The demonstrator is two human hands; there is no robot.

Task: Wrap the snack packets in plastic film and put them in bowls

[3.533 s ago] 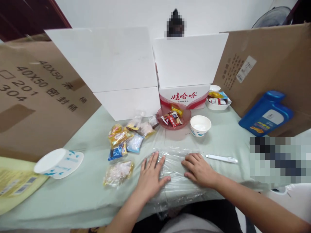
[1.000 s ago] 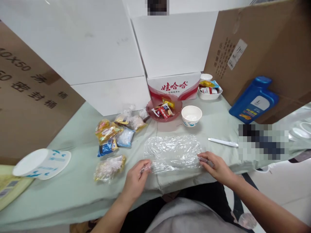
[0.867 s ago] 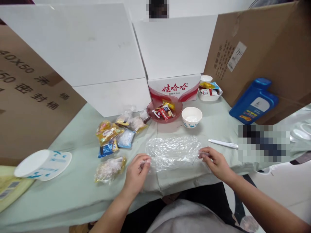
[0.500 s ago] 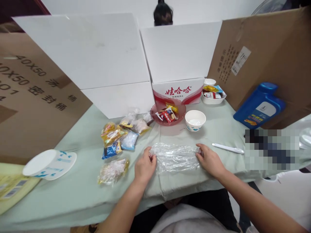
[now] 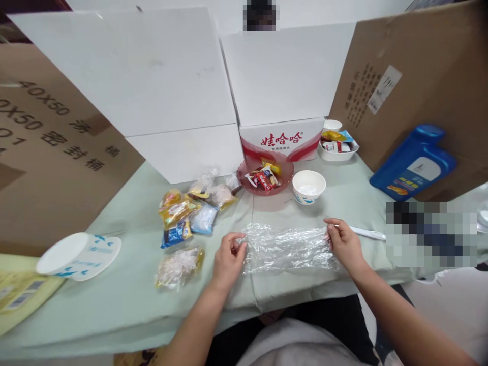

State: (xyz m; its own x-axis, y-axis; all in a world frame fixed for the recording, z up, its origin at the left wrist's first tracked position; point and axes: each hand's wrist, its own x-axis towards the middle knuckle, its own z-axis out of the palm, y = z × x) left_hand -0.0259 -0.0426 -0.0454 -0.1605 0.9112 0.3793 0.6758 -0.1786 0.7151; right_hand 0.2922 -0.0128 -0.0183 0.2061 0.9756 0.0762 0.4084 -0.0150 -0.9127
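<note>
A crinkled sheet of clear plastic wrap (image 5: 285, 249) is stretched between my two hands, just over the green tablecloth. My left hand (image 5: 230, 259) pinches its left end between thumb and fingers. At the other end, my right hand (image 5: 345, 246) grips the wrap the same way and partly covers a white pen-like stick (image 5: 368, 233). To the left of my left hand lies a plastic-wrapped bundle (image 5: 179, 267). Behind that bundle is a heap of wrapped snack packets (image 5: 179, 211). A white paper bowl (image 5: 308, 187) stands upright beyond the wrap.
A pink glass bowl (image 5: 244, 184) holds snack packets, before white boxes (image 5: 183, 152). At back right is a white dish (image 5: 337, 154) of packets. A blue bottle (image 5: 412, 165) leans by the right carton (image 5: 415, 76). Another paper bowl (image 5: 91, 256) lies tipped at left, beside a yellow package (image 5: 23, 300).
My right hand has moved to the right, drawing the plastic wrap out wider, and now overlaps the white stick. My left hand stays nearly in place, still pinching its end.
</note>
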